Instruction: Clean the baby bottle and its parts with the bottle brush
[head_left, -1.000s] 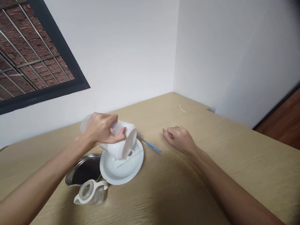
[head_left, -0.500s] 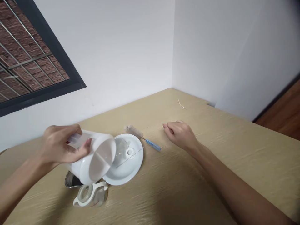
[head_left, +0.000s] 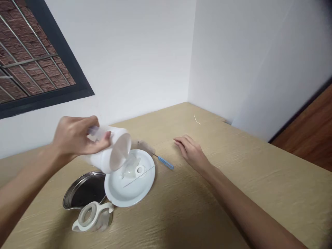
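Note:
My left hand (head_left: 77,138) grips a white plastic cup (head_left: 110,154), tipped on its side with its mouth facing right, held above a white plate (head_left: 129,188). On the plate lie small clear and white parts (head_left: 135,167) and a thin wire (head_left: 138,172). My right hand (head_left: 190,150) rests on the tan table (head_left: 207,207) with fingers stretched forward and holds nothing. A brush with a blue handle (head_left: 160,159) lies between the plate and my right hand.
A steel bowl (head_left: 83,188) sits left of the plate. A white lid with a ring and spout (head_left: 90,216) lies in front of it. A small pale stick (head_left: 197,120) lies near the wall corner. A barred window is at the upper left.
My left hand swung the cup away to the left and down, then back up over the plate. The small parts now lie uncovered on the plate. My right hand's fingers straightened.

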Demonstrator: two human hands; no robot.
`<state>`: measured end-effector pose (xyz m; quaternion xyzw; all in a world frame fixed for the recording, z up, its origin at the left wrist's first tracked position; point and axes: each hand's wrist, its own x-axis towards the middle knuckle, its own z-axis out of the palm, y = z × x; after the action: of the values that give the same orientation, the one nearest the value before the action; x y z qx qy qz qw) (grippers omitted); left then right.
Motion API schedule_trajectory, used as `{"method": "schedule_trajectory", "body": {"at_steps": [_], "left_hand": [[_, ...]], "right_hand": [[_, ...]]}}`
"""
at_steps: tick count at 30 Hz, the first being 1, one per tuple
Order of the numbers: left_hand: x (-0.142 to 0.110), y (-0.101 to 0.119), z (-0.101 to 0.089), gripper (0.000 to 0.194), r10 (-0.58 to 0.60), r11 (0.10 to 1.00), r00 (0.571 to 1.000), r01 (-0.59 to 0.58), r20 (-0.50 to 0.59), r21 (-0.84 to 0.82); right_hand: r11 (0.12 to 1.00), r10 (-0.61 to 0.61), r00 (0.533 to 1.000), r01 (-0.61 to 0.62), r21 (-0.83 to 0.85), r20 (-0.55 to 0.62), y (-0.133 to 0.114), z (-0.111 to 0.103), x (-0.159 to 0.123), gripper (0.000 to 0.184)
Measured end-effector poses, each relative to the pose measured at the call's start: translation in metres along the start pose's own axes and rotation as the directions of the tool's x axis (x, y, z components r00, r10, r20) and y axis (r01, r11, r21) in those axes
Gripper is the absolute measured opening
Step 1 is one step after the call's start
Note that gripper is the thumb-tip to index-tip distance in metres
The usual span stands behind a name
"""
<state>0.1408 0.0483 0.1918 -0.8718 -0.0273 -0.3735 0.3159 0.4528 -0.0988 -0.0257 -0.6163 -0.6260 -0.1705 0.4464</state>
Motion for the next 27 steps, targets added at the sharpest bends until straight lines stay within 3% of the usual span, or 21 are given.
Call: {"method": "schedule_trajectory", "body": {"at_steps": [3, 7, 11, 17, 22, 27], "left_hand": [[-0.023, -0.01, -0.019, 0.036, -0.014, 0.998, 1.0, 0.012, 0.025, 0.057], [-0.043, -0.001, -0.029, 0.03, -0.047, 0.998, 0.998, 0.046, 0.029, 0.032], [-0.036, 0.018, -0.014, 0.029, 0.028, 0.997, 1.0, -0.027, 0.008, -0.078], [0.004, 0.035, 0.016, 0.029, 0.044, 0.988, 0.998, -0.05, -0.039, -0.145], [0.011, 0.022, 0.024, 0.036, -0.015, 1.0, 0.999, 0.016, 0.032, -0.021], [-0.016, -0.002, 0.01, 0.039, -0.018, 0.991, 0.997, 0.008, 0.081, 0.132]], "right_hand": [[0.999, 0.045, 0.999, -0.045, -0.016, -0.014, -0.002, 0.0, 0.0, 0.023], [0.989, 0.124, 0.992, -0.126, -0.072, -0.032, -0.004, -0.001, -0.001, 0.028], [0.984, 0.129, 0.991, -0.133, -0.122, -0.037, -0.004, 0.0, -0.002, 0.037], [0.985, 0.078, 0.997, -0.08, -0.151, -0.024, -0.004, 0.002, 0.0, 0.048], [0.984, 0.08, 0.997, -0.079, -0.161, -0.004, -0.005, 0.003, -0.002, 0.051], [0.981, 0.124, 0.992, -0.119, -0.15, 0.028, -0.006, 0.003, -0.004, 0.047]]}}
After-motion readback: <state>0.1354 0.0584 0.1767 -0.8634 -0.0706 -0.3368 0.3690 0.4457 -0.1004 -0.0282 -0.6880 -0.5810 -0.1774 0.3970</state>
